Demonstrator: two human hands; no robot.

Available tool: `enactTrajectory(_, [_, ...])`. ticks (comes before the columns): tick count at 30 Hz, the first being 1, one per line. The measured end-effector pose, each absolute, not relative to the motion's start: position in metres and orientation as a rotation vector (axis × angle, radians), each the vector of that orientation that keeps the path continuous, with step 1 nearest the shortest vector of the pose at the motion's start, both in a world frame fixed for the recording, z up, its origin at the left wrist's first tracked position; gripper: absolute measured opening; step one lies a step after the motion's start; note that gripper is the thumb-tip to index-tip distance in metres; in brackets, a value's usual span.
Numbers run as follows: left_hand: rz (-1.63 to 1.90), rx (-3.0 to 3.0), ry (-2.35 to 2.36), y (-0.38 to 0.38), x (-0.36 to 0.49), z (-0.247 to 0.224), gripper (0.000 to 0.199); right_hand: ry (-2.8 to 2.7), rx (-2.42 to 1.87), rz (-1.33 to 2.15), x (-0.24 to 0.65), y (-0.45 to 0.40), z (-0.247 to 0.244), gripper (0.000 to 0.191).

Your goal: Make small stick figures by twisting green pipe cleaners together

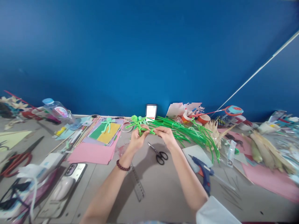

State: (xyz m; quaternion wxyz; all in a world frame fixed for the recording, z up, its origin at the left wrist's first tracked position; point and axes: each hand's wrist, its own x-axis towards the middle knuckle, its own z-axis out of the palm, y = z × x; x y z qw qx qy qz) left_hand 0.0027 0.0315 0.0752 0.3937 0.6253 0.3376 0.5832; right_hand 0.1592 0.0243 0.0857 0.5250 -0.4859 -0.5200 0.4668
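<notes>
My left hand closes its fingers on the lower part of the green figure, seemingly to steady it. Just beside, my right hand has its fingertips together on a green strand, a light grip that suits fine control; whether strand and figure join, I can't tell. Scissors lie just nearer me than my fingers, stems to their right, both handy to reach.

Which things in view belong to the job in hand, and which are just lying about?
Apparently in the job:
green piece, pinched by left hand and right hand
green stems
probably black scissors, below the hands

Apparently lying about:
bottle
phone
husks
</notes>
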Motion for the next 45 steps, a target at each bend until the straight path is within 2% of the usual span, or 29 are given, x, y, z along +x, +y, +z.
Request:
enactTrajectory(4, [1.498,1.338,0.809,0.028,0.01,0.074,0.024,-1.136,-1.166,1.381,0.152,0.024,0.084,0.019])
enactTrajectory(7, [1.534,1.27,0.865,0.029,0.011,0.07,0.024,-1.251,-1.169,1.369,0.146,0.019,0.086,0.022])
enactTrajectory(14, [1.635,1.788,1.197,0.036,0.005,0.064,0.014,-1.9,-1.235,0.513,0.139,0.002,0.095,0.032])
enactTrajectory(21, [1.442,2.071,1.093,0.034,0.004,0.067,0.013,-1.951,-1.303,0.265,0.156,-0.004,0.108,0.02])
enactTrajectory(25, [1.423,1.979,0.923,0.034,0.0,0.073,0.009,-1.848,-1.216,0.319,0.167,0.003,0.109,0.019])
enactTrajectory(31, [1.396,1.624,0.795,0.03,0.002,0.078,0.028,-1.674,-1.153,0.663,0.164,0.016,0.097,0.02])
enactTrajectory(35, [1.474,1.457,0.772,0.028,0.005,0.077,0.029,-1.663,-1.177,0.81,0.152,0.015,0.092,0.026])
enactTrajectory(39, [1.548,1.462,0.883,0.03,0.004,0.077,0.024,-1.747,-1.219,0.733,0.141,0.007,0.093,0.031])
enactTrajectory(45, [1.657,1.866,1.198,0.037,-0.001,0.071,0.013,-1.919,-1.285,0.422,0.133,-0.005,0.098,0.028])
